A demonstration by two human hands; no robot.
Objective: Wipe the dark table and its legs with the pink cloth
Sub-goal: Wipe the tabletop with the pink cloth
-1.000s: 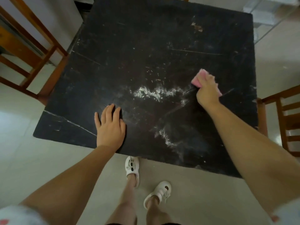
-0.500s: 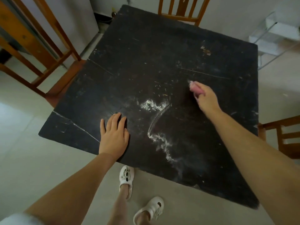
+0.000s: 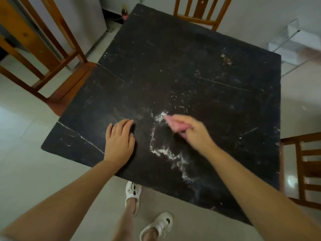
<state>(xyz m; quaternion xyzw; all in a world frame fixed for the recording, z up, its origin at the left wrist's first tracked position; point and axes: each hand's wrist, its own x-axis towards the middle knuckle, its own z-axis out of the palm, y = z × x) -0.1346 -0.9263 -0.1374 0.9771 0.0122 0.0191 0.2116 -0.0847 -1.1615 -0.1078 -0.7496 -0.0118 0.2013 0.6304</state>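
Observation:
The dark table (image 3: 191, 70) fills the middle of the view, its scratched top streaked with white powder (image 3: 166, 152) near the front. My right hand (image 3: 192, 131) presses the pink cloth (image 3: 175, 125) onto the top at the upper end of the powder trail; the hand is blurred with motion. My left hand (image 3: 119, 141) lies flat on the table near the front edge, fingers together, holding nothing. The table legs are hidden below the top.
Wooden chairs stand at the left (image 3: 52, 54), the far side (image 3: 198, 11) and the right (image 3: 305, 167) of the table. A bottle (image 3: 125, 13) sits on the floor by the far left corner. My feet in white sandals (image 3: 132, 192) are below the front edge.
My right hand has swept the pink cloth leftward and toward me, from the right part of the table into the powder patch, smearing it into a curved trail. My left hand has stayed flat.

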